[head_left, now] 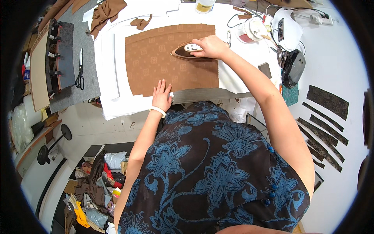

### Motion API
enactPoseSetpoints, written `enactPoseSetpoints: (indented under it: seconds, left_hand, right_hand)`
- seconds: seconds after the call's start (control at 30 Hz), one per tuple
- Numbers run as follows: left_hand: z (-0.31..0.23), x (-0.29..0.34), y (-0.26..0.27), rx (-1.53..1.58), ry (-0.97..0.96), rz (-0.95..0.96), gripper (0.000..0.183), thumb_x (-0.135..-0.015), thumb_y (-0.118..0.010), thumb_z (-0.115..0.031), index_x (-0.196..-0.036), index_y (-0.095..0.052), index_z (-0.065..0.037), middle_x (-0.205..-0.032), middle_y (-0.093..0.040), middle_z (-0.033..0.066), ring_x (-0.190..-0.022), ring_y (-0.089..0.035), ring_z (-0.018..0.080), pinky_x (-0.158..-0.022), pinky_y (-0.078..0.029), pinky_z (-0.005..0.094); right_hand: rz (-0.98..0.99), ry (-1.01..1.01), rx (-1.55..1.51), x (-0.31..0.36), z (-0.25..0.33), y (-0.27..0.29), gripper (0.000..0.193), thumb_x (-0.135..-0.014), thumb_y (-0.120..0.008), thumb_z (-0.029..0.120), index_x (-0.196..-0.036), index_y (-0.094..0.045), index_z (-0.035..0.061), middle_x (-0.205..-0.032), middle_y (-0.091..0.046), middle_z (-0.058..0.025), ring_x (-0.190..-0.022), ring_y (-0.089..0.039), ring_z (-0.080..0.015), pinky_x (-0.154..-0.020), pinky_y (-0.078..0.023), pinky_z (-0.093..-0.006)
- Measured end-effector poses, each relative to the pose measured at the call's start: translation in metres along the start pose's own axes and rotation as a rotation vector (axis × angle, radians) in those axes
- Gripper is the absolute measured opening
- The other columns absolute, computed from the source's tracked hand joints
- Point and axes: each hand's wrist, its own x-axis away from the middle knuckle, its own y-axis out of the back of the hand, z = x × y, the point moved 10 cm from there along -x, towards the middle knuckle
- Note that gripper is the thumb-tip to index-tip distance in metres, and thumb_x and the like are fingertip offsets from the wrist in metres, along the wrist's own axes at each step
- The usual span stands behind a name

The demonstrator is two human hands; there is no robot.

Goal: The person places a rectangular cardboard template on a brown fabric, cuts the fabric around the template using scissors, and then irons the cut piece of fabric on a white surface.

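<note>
The brown fabric (150, 72), patterned with paler square motifs and smaller marks, lay spread out in the upper middle of the frame, a roughly rectangular piece with a line running along near its top edge. The left hand (161, 96) rested flat, fingers extended, at its lower edge. The iron (186, 52), dark with a brownish rim and a white top part, sat on the fabric's right half, its pointed tip toward the frame's left, gripped by the right hand (212, 47).
</note>
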Motion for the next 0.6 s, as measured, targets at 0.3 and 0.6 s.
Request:
enactPoseSetpoints:
  seconds: [0.3,0.6]
  left_hand:
    - [-0.001,-0.001,0.001,-0.012,0.003,0.011,0.063,-0.086,-0.073,-0.019,-0.146,-0.054,-0.013,-0.165,-0.028,0.0198,-0.154,-0.024,0.0366,-0.123,-0.026,0.0547]
    - [-0.001,-0.006,0.0,-0.012,0.042,0.035,0.058,-0.086,-0.07,-0.018,-0.142,-0.056,-0.009,-0.163,-0.03,0.0216,-0.153,-0.025,0.0367,-0.124,-0.021,0.0568]
  right_hand:
    - [-0.059,0.012,0.038,-0.032,-0.026,0.009,0.054,-0.087,-0.067,0.061,-0.117,-0.069,0.0161,-0.075,-0.072,-0.0132,-0.072,-0.07,-0.0359,-0.068,-0.055,-0.0467]
    - [-0.064,0.017,0.065,-0.059,-0.043,0.028,0.049,-0.091,-0.065,0.059,-0.114,-0.065,0.0154,-0.075,-0.07,-0.0155,-0.073,-0.068,-0.0372,-0.069,-0.054,-0.0472]
